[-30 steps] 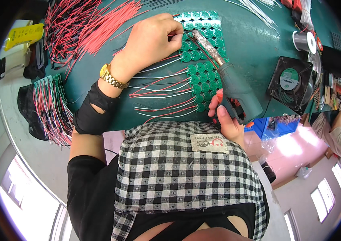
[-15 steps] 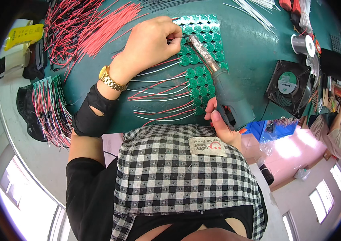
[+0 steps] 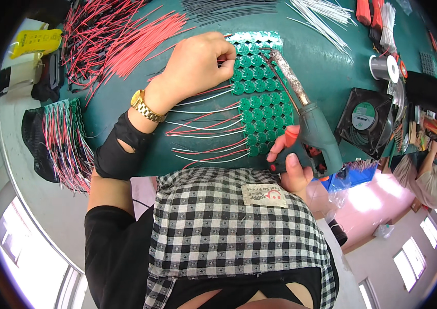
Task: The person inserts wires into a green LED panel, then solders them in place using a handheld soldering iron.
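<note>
My right hand [image 3: 296, 174] grips a soldering gun [image 3: 317, 129] with a dark green body and a red trigger. Its scorched metal barrel slants up and left, and the thin tip hangs over a panel of round green circuit boards [image 3: 262, 110]. Left of the panel, my left hand [image 3: 200, 59] is pinched closed at the boards' edge. A thin wire seems to be between its fingertips, mostly hidden by the fingers. Red and white wires [image 3: 203, 133] fan out leftward from the lower rows of boards.
Piles of red wires [image 3: 144, 46], black wires [image 3: 228, 10] and white wires [image 3: 321, 23] lie across the far side. A solder spool [image 3: 384, 68] and a black fan [image 3: 365, 121] stand at right. Wired boards [image 3: 64, 139] hang at the left edge. Another person sits far right.
The soldering gun has drawn back right, its tip leaving my left fingertips. My right fingers now show around its handle and trigger. My left hand stays pinched at the boards' edge.
</note>
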The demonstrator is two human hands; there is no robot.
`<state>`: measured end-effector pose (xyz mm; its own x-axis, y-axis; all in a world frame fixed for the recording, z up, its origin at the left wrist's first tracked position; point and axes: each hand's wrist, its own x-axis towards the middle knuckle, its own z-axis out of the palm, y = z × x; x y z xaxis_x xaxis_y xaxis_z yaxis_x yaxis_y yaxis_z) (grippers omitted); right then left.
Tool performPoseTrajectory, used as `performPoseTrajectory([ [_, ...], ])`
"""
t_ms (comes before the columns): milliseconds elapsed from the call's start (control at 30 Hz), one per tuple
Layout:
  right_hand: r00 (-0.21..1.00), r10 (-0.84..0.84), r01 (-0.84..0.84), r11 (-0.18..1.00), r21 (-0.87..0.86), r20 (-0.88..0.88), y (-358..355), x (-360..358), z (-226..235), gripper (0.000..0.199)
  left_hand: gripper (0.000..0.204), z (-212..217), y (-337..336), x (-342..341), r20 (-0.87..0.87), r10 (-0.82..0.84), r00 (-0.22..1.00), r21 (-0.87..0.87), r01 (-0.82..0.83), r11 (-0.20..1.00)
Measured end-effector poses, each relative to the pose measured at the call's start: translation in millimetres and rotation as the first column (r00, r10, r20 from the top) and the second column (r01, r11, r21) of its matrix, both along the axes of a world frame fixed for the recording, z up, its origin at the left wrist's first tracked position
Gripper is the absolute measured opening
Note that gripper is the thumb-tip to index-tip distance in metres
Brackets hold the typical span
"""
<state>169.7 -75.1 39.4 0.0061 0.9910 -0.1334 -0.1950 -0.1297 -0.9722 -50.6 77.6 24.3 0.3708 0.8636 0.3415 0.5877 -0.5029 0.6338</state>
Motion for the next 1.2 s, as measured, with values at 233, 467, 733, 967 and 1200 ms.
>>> performPoseTrajectory([
  [233, 0.998, -0.059, 0.058, 0.998, -0.032, -0.034, -2, -1, -1, 0.055, 0.008, 1, 0, -2, -0.020, -0.034, 0.999, 0.022, 0.034, 0.999],
  [467, 0.997, -0.051, 0.050, 0.999, -0.022, -0.061, -4, 4, -2, 0.055, 0.008, 3, 1, -1, -0.039, -0.046, 0.998, 0.029, 0.048, 0.998],
  [733, 0.993, -0.083, 0.090, 0.992, 0.086, -0.079, -9, 9, -8, 0.049, 0.017, 20, 7, 1, -0.250, -0.053, 0.967, 0.228, 0.112, 0.967],
  [967, 0.989, -0.104, 0.116, 0.985, 0.125, -0.102, -14, 12, -9, 0.046, 0.032, 3, 7, 24, -0.189, -0.099, 0.977, 0.094, 0.118, 0.988],
  [1200, 0.991, -0.085, 0.100, 0.983, 0.156, -0.100, -14, 15, -12, 0.043, 0.029, 14, 11, 3, -0.285, 0.047, 0.957, 0.105, -0.018, 0.994],
])
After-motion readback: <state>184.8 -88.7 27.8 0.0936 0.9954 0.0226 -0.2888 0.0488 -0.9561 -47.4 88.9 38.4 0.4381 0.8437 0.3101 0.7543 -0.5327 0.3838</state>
